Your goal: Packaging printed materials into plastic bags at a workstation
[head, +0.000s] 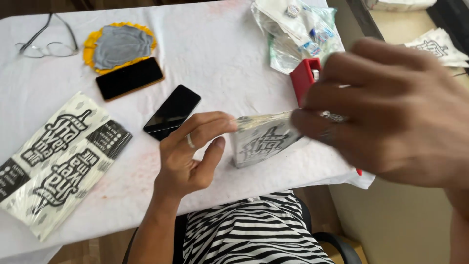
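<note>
- Because the right hand [391, 115] sits close to the camera and is blurred, its fingertips are hard to make out, and it hides most of the red block-shaped thing [304, 78] behind it.
- What that red thing is cannot be told; only one corner and a small red bit below the hand show.
- At the left edge the stack of printed packets [58, 159] is cut off, and its lettering is only partly in view.
- Near the top right, a clear plastic bag [298, 32] with small items inside runs out of the picture; its contents are too small to tell.
- Between the two hands is a small clear printed pouch [264, 139], held above the near edge of the white worktop [220, 54].
- The left hand [188, 159], with a ring on one finger, has its fingers [210, 124] closed narrowly on the pouch's left top corner, thumb underneath.
- The right hand's fingers curl down onto the pouch's right top end and appear to pinch it, though blur hides the exact grip.
- Further back lie two dark phones [172, 111], a pair of glasses [46, 44] and a grey cloth on a yellow mat [119, 46].
</note>
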